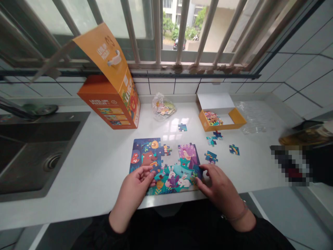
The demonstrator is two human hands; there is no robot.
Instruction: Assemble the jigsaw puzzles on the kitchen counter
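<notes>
A partly joined jigsaw puzzle (171, 175) lies flat in front of me, with rabbits, a bear and a purple bird panel; a gap shows in its upper middle. My left hand (137, 182) rests over its lower left part, fingers curled in and thumb close to them; anything inside them is hidden. At the right edge, my right hand (217, 180) touches the puzzle with thumb and forefinger apart. A small joined bit with an orange figure (167, 150) sits at the gap. Loose puzzle pieces lie above (182, 127) and to the right (211, 157).
An orange puzzle box (111, 107) stands open at the back left. Beside it is a clear bag of pieces (164, 107). A yellow open box (223, 127) holds more pieces, with clear plastic packaging (255, 119) nearby. A sink (59, 139) borders the counter's left.
</notes>
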